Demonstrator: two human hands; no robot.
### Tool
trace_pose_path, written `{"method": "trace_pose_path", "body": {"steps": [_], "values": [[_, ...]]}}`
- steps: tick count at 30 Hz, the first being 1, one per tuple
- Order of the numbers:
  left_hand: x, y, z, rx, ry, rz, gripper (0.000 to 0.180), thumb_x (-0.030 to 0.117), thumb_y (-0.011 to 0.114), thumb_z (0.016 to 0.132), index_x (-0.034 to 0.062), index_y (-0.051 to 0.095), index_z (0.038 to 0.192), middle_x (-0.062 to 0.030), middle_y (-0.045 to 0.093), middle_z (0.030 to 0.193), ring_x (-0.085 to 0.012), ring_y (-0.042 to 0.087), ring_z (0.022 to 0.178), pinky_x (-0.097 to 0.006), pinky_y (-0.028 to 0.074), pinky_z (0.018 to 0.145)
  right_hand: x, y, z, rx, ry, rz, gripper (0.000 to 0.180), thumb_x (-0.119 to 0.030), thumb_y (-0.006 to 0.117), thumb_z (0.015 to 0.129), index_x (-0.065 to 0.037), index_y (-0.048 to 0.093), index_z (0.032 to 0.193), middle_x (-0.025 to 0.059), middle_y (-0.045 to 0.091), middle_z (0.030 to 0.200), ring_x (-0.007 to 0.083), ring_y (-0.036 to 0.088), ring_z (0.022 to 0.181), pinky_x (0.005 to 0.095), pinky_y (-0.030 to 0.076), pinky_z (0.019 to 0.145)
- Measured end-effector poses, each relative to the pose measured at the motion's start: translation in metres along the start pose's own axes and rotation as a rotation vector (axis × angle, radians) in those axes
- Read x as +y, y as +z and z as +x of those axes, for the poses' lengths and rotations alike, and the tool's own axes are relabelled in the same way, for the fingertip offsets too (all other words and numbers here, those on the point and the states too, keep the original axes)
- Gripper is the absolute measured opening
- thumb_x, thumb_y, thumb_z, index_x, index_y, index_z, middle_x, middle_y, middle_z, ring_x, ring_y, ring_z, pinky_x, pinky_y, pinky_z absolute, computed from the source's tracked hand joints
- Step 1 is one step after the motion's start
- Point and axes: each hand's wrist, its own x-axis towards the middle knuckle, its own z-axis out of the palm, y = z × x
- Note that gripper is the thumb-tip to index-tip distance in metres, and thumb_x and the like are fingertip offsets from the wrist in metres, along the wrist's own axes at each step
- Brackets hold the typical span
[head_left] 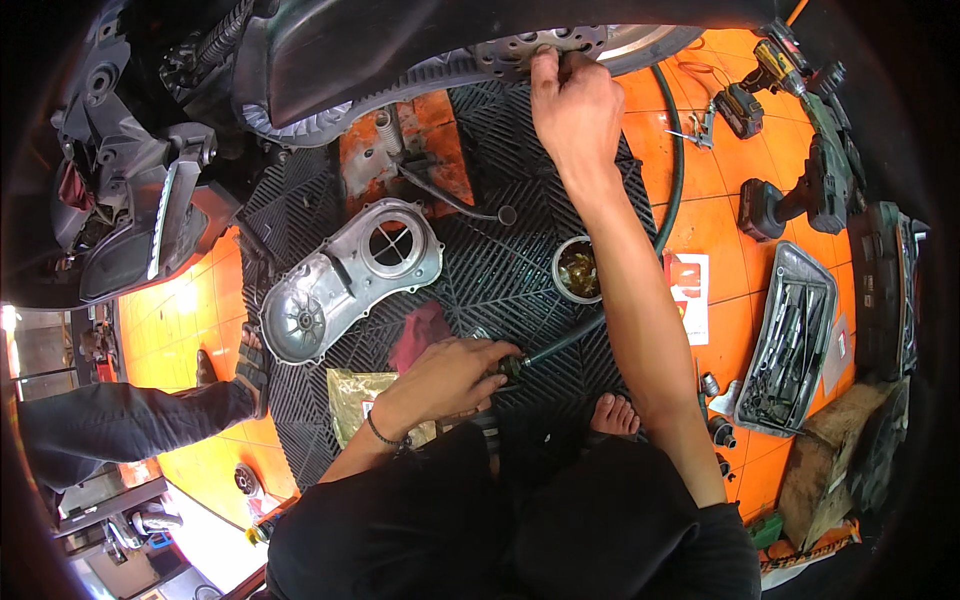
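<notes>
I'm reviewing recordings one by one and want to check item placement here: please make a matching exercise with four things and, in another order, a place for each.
Things
1. Right hand
2. Left hand
3. Silver cover
4. Grey tool tray

Places
A. Lying on the black mat
B. On the orange tiles
C. At the holed metal disc
D. Beside the dark hose's end

Pairs: 1-C, 2-D, 3-A, 4-B

Passable over black mat (487,268) between metal cover (345,278) and bowl (556,272). Obstructed ahead by dark rod (445,192), nearer body by hose (570,339), rightward by right forearm (645,310).
</notes>
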Motion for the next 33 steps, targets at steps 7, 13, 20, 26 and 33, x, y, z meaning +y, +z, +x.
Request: {"method": "trace_pose_path", "body": {"steps": [7, 13, 20, 26, 33], "values": [[0.000, 0.000, 0.000, 0.047, 0.054, 0.024, 0.040, 0.019, 0.062, 0.090, 0.0053, 0.058, 0.127, -0.0164, 0.068, 0.101, -0.0344, 0.066, 0.097, -0.043, 0.050, 0.087, 0.003, 0.004, -0.006, -0.010, 0.058, 0.145, 0.046, -0.039, 0.058, 0.093, 0.005, 0.065, 0.079, 0.0278, 0.065, 0.071, 0.0470, 0.066, 0.078, 0.0481, 0.051, 0.074], [0.006, -0.003, 0.001, 0.030, 0.036, 0.020, 0.040, 0.018, 0.061, 0.090, 0.0066, 0.058, 0.128, -0.0163, 0.068, 0.102, -0.0345, 0.066, 0.098, -0.043, 0.051, 0.087, 0.012, 0.014, 0.003, -0.035, 0.092, 0.098, 0.049, -0.041, 0.054, 0.094, 0.003, 0.068, 0.081, 0.0260, 0.066, 0.074, 0.0456, 0.067, 0.081, 0.0507, 0.051, 0.078], [0.004, -0.002, 0.000, 0.015, 0.000, 0.005, 0.040, 0.019, 0.061, 0.090, 0.0074, 0.058, 0.128, -0.0161, 0.068, 0.102, -0.0343, 0.066, 0.098, -0.043, 0.051, 0.087, 0.000, 0.001, -0.007, 0.055, -0.060, -0.080, 0.043, -0.037, 0.061, 0.091, 0.003, 0.065, 0.076, 0.0267, 0.067, 0.073, 0.0451, 0.067, 0.077, 0.0501, 0.052, 0.074], [0.007, -0.003, 0.002, 0.015, 0.033, 0.012, 0.040, 0.018, 0.061, 0.090, 0.0063, 0.059, 0.128, -0.0153, 0.068, 0.101, -0.0335, 0.066, 0.097, -0.042, 0.051, 0.087, 0.022, 0.011, 0.007, -0.153, 0.216, 0.369, 0.046, -0.043, 0.061, 0.089, 0.003, 0.065, 0.091, 0.0280, 0.068, 0.079, 0.0470, 0.067, 0.083, 0.0502, 0.053, 0.080], [0.003, -0.003, 0.000, 0.037, 0.019, 0.003, 0.040, 0.017, 0.062, 0.089, 0.0061, 0.059, 0.127, -0.0153, 0.068, 0.101, -0.0334, 0.066, 0.098, -0.042, 0.051, 0.087, 0.010, 0.015, -0.007, 0.025, -0.012, -0.026, 0.044, -0.039, 0.061, 0.092, 0.005, 0.063, 0.086, 0.0300, 0.065, 0.073, 0.0473, 0.067, 0.079, 0.0510, 0.052, 0.075]]}}
